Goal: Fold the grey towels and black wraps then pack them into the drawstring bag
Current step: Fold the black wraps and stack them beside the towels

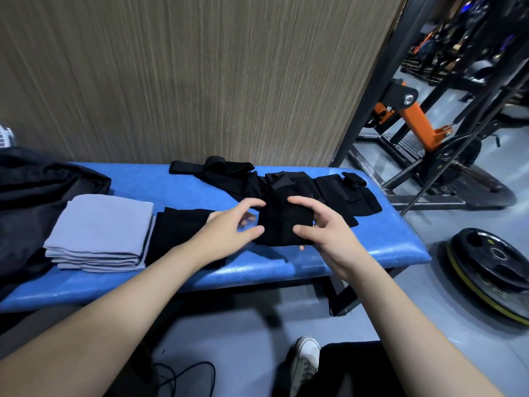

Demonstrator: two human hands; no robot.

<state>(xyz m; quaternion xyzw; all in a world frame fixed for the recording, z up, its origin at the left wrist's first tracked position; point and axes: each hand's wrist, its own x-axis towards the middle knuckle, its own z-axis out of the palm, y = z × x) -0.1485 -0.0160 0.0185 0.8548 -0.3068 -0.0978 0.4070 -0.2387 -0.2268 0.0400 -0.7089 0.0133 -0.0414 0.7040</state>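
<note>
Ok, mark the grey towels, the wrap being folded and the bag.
grey towels (106, 222): head view, top of the folded stack.
wrap (283, 222): head view, middle, between the hands.
bag (34, 196): head view, black fabric at the bench's left end.

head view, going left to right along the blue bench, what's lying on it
black bag → stack of folded grey towels → folded black wrap → black wrap held in both hands → unfolded black wraps at the right end
</note>
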